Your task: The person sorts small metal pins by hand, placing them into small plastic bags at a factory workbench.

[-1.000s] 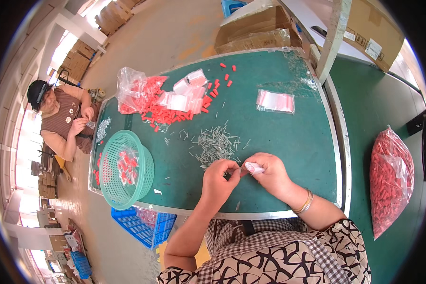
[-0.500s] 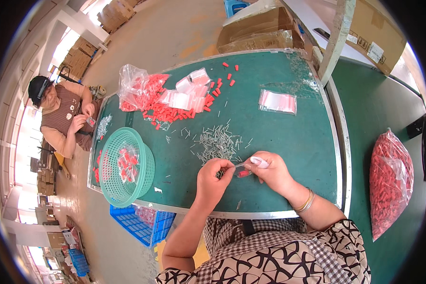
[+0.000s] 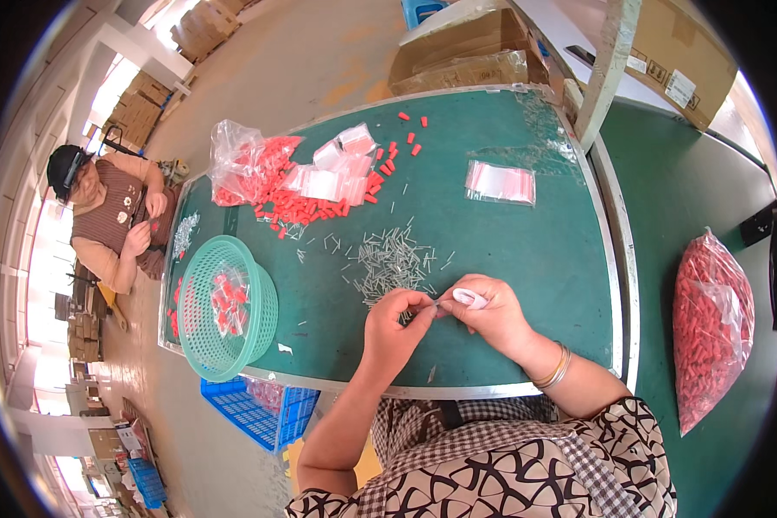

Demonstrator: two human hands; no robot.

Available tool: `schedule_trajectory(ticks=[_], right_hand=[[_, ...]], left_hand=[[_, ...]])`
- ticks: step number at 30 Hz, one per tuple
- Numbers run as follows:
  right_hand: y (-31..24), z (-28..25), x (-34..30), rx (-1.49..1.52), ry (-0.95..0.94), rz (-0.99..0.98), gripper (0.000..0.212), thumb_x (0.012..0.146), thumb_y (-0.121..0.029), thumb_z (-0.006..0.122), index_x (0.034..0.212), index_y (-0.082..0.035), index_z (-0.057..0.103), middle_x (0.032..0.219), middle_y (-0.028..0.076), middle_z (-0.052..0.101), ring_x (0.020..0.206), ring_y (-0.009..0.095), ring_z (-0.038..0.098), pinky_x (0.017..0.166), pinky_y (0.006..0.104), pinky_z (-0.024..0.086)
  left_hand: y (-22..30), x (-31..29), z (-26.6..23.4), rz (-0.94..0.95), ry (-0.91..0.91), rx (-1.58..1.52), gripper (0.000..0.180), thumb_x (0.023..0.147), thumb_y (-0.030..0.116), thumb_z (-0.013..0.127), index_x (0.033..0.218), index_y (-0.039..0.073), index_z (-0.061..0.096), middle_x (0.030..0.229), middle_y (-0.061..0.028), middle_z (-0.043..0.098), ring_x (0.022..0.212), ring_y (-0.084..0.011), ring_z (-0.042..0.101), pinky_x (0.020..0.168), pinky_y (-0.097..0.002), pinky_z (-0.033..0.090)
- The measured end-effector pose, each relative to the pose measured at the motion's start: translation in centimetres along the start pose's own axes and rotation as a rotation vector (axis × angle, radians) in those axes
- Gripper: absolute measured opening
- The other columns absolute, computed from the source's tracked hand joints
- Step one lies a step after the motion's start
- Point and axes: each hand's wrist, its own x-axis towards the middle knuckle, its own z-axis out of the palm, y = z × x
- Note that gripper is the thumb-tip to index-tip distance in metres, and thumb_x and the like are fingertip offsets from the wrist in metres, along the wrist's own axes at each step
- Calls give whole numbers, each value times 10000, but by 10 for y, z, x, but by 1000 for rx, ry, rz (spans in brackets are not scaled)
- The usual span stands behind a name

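Above the near part of the green table, my left hand and my right hand meet fingertip to fingertip. Both are closed in a pinch on a small clear plastic bag, mostly covered by my fingers. A white wrap covers my right thumb. Just beyond my hands lies a loose heap of thin metal screws. Farther left, red plastic plugs spill from a large clear bag. Small flat zip bags rest on top of them.
A green mesh basket at the table's left holds filled small bags. More zip bags lie far right. Below the edge sits a blue crate. A big sack of red plugs stands right. Another person works at the left.
My fingertips have drawn closer together on the small bag. The red plug that showed beneath my right fingers is now out of sight. The view has shifted slightly.
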Motion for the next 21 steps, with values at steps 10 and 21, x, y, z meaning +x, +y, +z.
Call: schedule_trajectory(ticks=[10, 21], right_hand=[[-6, 0, -1, -1, 11, 47, 106, 853, -121, 667, 839, -17, 669, 783, 4, 591, 624, 47, 541, 491, 190, 409], [-8, -1, -1, -29, 18, -74, 73, 846, -53, 643, 870, 11, 668, 838, 68, 592, 756, 153, 627, 690, 266, 509]], left_hand=[[-6, -1, 5, -154, -45, -249, 66, 816, -38, 648, 864, -11, 612, 801, 11, 595, 721, -36, 523, 642, -183, 423], [-12, -3, -1, -219, -9, -263, 67, 809, -12, 665, 855, 5, 620, 789, 36, 578, 710, -19, 510, 642, -168, 408]])
